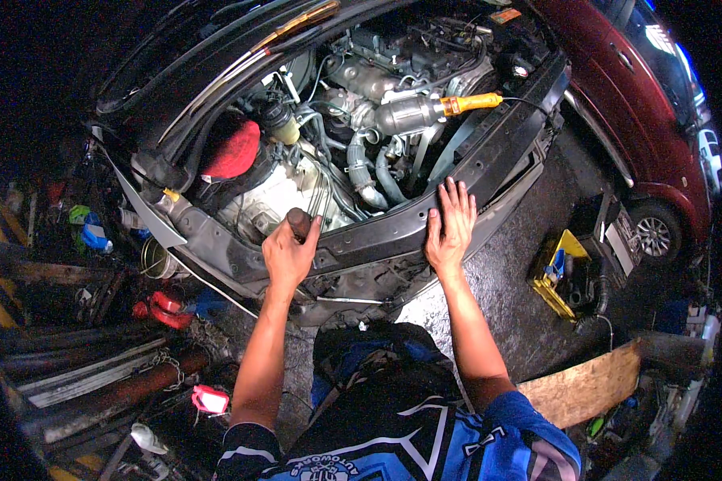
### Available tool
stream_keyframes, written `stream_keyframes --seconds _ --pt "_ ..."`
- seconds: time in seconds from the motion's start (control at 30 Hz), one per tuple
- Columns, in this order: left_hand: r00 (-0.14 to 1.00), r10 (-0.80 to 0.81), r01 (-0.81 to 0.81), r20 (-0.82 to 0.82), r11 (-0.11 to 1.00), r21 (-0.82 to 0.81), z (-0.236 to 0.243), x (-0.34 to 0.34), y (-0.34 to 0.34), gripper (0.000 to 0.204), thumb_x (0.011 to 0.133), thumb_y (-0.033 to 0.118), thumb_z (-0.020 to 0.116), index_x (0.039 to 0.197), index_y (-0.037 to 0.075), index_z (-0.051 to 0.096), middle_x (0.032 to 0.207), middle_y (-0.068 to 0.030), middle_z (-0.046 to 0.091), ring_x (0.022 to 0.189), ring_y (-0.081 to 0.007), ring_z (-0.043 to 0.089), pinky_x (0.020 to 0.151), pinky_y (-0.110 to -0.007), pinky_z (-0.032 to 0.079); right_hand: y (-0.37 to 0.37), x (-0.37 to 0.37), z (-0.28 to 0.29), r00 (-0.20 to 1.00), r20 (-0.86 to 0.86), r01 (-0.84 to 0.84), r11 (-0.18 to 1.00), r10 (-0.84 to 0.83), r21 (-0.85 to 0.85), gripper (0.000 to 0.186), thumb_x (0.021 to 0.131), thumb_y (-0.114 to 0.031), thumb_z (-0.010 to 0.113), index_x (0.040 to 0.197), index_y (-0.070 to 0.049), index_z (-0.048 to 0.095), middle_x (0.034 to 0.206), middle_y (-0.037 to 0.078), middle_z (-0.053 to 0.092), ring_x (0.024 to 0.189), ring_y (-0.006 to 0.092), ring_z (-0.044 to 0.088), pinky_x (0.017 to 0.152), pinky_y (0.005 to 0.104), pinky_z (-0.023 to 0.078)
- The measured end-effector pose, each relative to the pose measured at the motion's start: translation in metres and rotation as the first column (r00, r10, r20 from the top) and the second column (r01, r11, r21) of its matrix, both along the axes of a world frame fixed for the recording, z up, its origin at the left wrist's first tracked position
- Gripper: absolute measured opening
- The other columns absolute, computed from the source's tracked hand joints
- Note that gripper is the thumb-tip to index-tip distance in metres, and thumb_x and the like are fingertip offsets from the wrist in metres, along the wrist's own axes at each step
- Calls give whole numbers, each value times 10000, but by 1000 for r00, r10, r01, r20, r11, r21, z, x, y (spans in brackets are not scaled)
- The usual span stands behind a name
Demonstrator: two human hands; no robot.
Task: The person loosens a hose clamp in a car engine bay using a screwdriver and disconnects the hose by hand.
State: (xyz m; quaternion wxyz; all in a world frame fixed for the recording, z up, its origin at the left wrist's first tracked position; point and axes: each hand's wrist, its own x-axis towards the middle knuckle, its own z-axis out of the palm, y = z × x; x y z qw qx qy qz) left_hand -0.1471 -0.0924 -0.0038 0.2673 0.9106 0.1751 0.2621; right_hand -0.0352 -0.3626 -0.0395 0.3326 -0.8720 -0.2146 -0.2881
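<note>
My left hand [289, 255] is closed around a tool with a brown, round-ended handle [298, 221] at the front edge of an engine bay; its working end is hard to make out. Flat on the black front crossmember [381, 230] lies my right hand [452, 224], its fingers stretched out and holding nothing. Beyond my left hand are a white-lit metal panel [269, 192], a fluid reservoir [281, 124] and a red item [234, 151], perhaps cloth. Grey hoses [361, 170] run down in the middle of the bay, beside the engine [361, 76].
An orange-handled work light [472, 103] lies across the bay, its cord trailing right. A dark red car [634, 104] stands at the right, near a yellow crate [565, 272] of tools. Pipes [120, 385] and a red object [168, 309] lie at the left; a wooden board [586, 386] is lower right.
</note>
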Motion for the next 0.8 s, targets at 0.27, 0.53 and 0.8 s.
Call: stream_keyframes --seconds 0.27,0.53,0.8 --pt "1000 2 -2 0 1000 1 4 0 -2 300 861 314 764 817 39 655 703 -146 675 645 -360 664 611 -441 506 0 -1 1 1000 -8 4 1000 -4 0 431 956 -124 560 1379 -40 561 1468 143 527 1431 329 405 1192 513 231" --pt "999 -8 8 -44 1000 -13 7 1 -1 274 867 299 759 862 43 662 750 -141 685 683 -352 674 634 -426 512 0 0 3 1000 -19 -4 999 3 -32 446 943 -111 579 1381 -30 550 1486 170 497 1448 353 372 1196 507 227" --pt "921 -243 186 -304 961 -204 22 20 19 396 912 282 707 1182 17 589 1000 -199 696 950 -380 671 822 -428 510 -26 -102 -45 978 -205 13 963 44 270 447 928 -75 574 1351 17 460 1321 279 457 1238 424 433 1083 521 330"
